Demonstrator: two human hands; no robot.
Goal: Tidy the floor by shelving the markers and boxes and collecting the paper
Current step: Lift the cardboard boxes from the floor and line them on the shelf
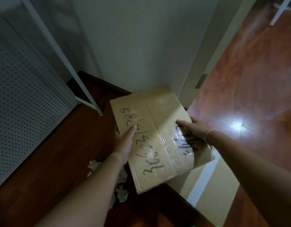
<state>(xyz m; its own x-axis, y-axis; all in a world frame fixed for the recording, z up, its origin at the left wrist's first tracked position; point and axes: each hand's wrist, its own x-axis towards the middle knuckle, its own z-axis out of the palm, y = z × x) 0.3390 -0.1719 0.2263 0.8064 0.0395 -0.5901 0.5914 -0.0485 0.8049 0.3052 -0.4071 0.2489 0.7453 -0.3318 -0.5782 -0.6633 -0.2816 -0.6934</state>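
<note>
Presently: flat brown cardboard box with black handwriting (159, 136), held between two hands above dark wooden floor (48, 161).
Head view: long axis runs away from the person; left hand (123, 145) and right hand (194, 128) are pressed flat-fingered on opposite long edges, equally near; crumpled paper (120, 185) lies below; white perforated metal shelf (26, 104) stands left.

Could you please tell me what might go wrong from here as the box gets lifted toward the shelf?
1. The left hand and right hand press the cardboard box from its sides with nothing visibly underneath; the grip may slip.
2. Crumpled paper lies underfoot and could be trodden on.
3. The box may knock the shelf leg.
</note>
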